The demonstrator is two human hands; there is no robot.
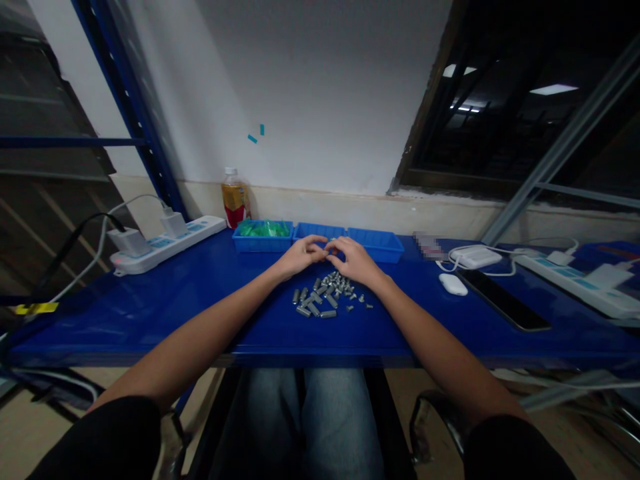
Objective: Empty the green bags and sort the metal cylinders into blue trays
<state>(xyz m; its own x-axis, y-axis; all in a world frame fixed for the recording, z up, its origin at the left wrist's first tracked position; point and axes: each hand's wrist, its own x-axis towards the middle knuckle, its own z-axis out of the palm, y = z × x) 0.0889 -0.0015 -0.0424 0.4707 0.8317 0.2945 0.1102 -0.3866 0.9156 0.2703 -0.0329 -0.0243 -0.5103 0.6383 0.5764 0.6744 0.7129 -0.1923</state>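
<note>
My left hand (301, 257) and my right hand (354, 261) meet fingertip to fingertip above the blue table. Both are closed in a pinch; a tiny glint shows between the fingertips, too small to name. Just below the hands lies a loose pile of metal parts. It holds several grey metal cylinders (329, 313) toward the front and left, and several small silver screws (341, 283) toward the back and right. Behind the hands stand a blue bin (375, 245) on the right and another blue bin (310, 231), partly hidden by my fingers.
A blue bin (263, 245) with green plastic bags and a bottle (235, 200) stand at the back left. Power strips (173, 248) with plugs lie at both sides. On the right are a phone (505, 301), a white earbud case (453, 285) and white cables.
</note>
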